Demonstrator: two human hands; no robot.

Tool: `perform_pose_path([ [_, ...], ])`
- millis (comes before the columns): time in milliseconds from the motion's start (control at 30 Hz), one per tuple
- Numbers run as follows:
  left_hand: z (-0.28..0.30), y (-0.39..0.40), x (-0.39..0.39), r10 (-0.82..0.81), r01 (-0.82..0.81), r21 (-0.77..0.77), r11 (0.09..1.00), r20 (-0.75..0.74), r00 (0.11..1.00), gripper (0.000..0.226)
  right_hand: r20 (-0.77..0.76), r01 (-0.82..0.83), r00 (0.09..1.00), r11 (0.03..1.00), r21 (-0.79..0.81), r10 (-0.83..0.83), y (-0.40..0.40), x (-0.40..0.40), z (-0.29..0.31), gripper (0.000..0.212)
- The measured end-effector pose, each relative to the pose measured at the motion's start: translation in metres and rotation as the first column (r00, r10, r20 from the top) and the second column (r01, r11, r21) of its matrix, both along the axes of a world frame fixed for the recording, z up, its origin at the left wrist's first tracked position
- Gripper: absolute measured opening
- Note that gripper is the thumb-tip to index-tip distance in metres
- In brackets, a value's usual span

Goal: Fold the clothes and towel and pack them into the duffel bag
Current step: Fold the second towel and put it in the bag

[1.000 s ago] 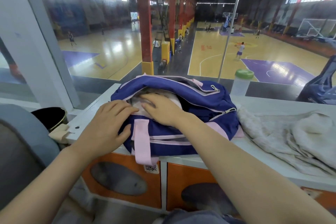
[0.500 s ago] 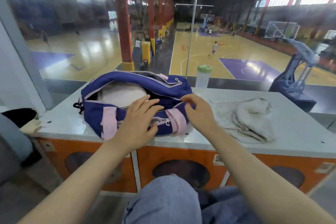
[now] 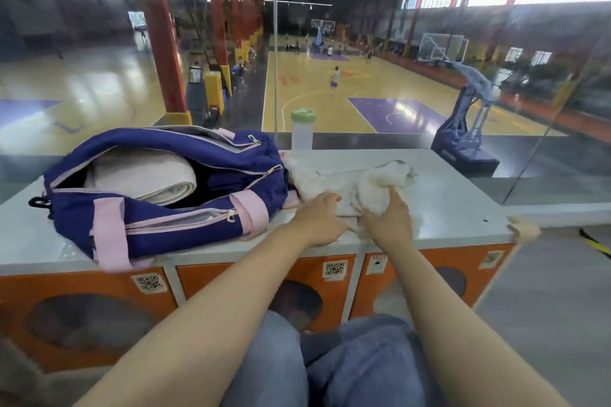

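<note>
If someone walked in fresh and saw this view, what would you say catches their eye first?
Probably the navy duffel bag with pink straps, lying unzipped on the left of the white counter with a rolled pale towel inside. Just right of it, both hands work a crumpled white cloth: the left hand rests on it, the right hand grips a bunched fold. Behind stands a green-lidded bottle against the glass.

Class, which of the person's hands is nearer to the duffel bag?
Left. The left hand rests on the white cloth just beside the duffel bag; the right hand grips the cloth farther right.
</note>
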State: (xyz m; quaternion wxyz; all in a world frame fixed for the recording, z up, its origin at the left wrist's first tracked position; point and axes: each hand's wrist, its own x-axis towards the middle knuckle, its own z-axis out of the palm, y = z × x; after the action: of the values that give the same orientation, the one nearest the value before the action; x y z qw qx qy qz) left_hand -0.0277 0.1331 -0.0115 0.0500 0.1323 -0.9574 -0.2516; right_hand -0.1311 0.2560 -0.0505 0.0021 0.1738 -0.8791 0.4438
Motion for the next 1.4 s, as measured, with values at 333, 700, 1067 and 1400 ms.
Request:
perform_pose_path([
  [333,-0.036,-0.002,-0.033,0.132,-0.124,-0.273,0.954,0.013,0.991,0.045,0.007,0.074,0.997,0.982,0.173,-0.077,-0.010,0.002,0.001,0.026],
  [700,-0.008,-0.030,-0.014,0.293,-0.225,0.292,0.930,-0.216,0.931,0.010,0.403,0.290,0.914,0.777,-0.560,-0.050,0.017,-0.002,0.024,0.043],
  [1067,-0.001,-0.025,-0.006,0.163,-0.117,0.172,0.978,-0.281,0.946,0.023,-0.247,-0.007,0.966,0.940,-0.342,-0.083,0.019,0.009,0.027,0.065],
  [1400,0.004,-0.022,0.007,-0.062,0.182,0.381,0.907,-0.308,0.950,0.055,-0.330,-0.318,0.877,0.937,0.142,0.348,0.007,0.013,0.016,0.048],
])
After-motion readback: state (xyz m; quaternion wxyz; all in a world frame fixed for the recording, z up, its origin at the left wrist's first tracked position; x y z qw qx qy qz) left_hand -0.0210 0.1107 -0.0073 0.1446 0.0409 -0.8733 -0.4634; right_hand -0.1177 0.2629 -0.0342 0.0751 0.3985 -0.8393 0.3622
